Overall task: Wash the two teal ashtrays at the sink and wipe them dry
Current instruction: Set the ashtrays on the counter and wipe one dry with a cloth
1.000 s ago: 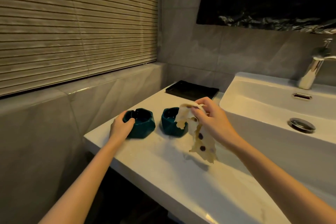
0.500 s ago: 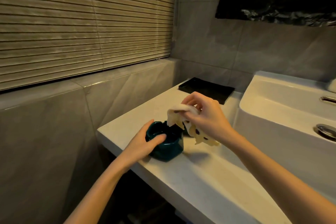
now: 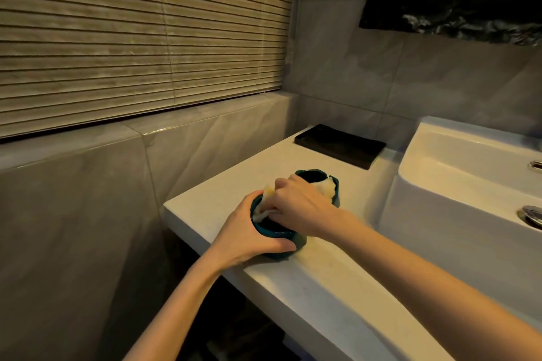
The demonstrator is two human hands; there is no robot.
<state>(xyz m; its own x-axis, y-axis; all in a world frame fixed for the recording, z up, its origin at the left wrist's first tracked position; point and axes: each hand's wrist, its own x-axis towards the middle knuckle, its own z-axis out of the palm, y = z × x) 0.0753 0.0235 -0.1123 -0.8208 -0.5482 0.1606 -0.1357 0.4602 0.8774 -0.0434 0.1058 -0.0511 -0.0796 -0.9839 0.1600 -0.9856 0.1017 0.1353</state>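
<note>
Two teal ashtrays stand on the white counter (image 3: pixel 322 296) left of the sink. My left hand (image 3: pixel 249 236) grips the near ashtray (image 3: pixel 278 239) round its side at the counter's front edge. My right hand (image 3: pixel 302 204) holds a pale cloth (image 3: pixel 325 187) and pushes it down into that ashtray's bowl. The far ashtray (image 3: pixel 318 176) sits just behind, half hidden by my right hand and the cloth.
A black flat tray (image 3: pixel 340 145) lies at the back of the counter. The white basin (image 3: pixel 469 184) rises on the right, with its drain (image 3: pixel 532 214) at the frame edge. A tiled ledge and slatted blind run along the left wall.
My left hand pulled one ashtray toward the counter's front edge and now grips it. My right hand brought the hanging cloth down into its bowl. The view shifted left, away from the faucet.
</note>
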